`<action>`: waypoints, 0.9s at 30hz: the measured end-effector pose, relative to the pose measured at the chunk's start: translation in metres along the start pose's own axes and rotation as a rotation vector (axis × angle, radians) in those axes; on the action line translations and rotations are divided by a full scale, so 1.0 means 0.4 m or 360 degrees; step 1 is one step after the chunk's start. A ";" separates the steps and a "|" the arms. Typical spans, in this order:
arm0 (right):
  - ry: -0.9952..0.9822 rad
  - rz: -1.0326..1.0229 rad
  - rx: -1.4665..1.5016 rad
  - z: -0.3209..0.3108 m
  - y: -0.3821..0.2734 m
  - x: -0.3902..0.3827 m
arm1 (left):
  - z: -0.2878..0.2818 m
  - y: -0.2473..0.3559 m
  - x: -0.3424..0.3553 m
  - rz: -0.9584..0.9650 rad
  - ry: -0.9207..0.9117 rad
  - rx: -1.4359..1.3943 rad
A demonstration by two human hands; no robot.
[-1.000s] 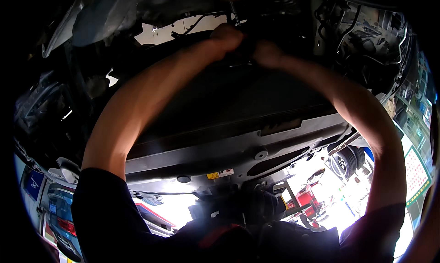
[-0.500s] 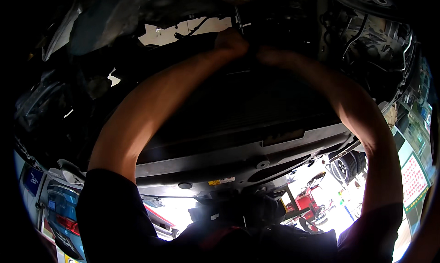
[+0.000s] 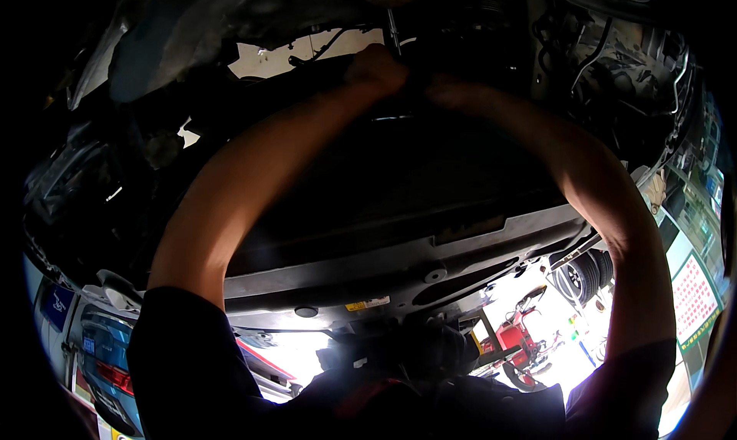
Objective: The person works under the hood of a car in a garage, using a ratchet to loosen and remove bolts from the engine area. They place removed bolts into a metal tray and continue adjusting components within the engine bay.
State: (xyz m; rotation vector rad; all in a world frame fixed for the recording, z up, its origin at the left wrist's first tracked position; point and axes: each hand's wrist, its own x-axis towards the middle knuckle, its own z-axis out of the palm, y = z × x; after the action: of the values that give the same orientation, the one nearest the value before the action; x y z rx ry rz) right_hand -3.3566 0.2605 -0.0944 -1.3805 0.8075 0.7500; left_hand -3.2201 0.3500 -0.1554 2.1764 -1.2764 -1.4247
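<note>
Both my arms reach up and inward into the dark engine bay of a car. My left hand (image 3: 376,68) is closed in a fist beside the lower end of a thin, shiny metal rod (image 3: 394,33). What the fist holds is hidden in shadow. A little to its right, my right hand (image 3: 453,95) is dim and smeared, its fingers lost in the dark. Below and between the hands lies a broad dark panel (image 3: 368,171). A thin bright streak of metal (image 3: 393,118) shows just under the hands.
A grey plastic front trim (image 3: 307,279) with a round plug and a yellow label runs across below my forearms. Metal pipes (image 3: 606,64) and hoses lie at the upper right. Beyond are a blue car (image 3: 107,355), tyres (image 3: 580,277) and a red machine (image 3: 518,340).
My left hand has shifted slightly left. The view has moved a little, and the metal streak under the hands shows brighter. My right hand stays in nearly the same place.
</note>
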 end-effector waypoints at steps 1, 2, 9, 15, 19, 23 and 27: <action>0.0067 0.0097 -0.0293 0.006 -0.022 0.001 | 0.002 -0.017 0.008 0.0054 -0.0065 0.0007; 0.0133 0.0195 -0.0584 0.017 -0.062 0.000 | -0.006 -0.022 0.007 0.0113 -0.0105 -0.0064; 0.0220 -0.0113 -0.1138 -0.016 0.048 0.080 | -0.023 0.059 -0.005 -0.0242 0.0098 -0.0340; -0.0121 0.0199 0.0184 -0.032 0.038 0.047 | -0.028 0.005 -0.022 -0.0105 -0.0113 -0.0965; -0.0021 -0.0010 -0.0080 -0.028 0.082 0.090 | -0.036 0.020 -0.010 -0.0215 -0.0165 -0.1117; 0.0177 0.0027 -0.0321 0.026 -0.028 0.032 | -0.048 -0.003 -0.003 -0.0130 0.0002 -0.0496; -0.0153 0.0162 0.0229 -0.013 0.015 0.053 | -0.052 0.004 0.001 0.0046 -0.0051 -0.0625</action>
State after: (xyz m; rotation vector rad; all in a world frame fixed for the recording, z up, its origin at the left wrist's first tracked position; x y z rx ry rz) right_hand -3.3507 0.2552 -0.1158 -1.1732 0.8443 0.8150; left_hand -3.2035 0.3434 -0.1444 1.8730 -0.9352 -1.5510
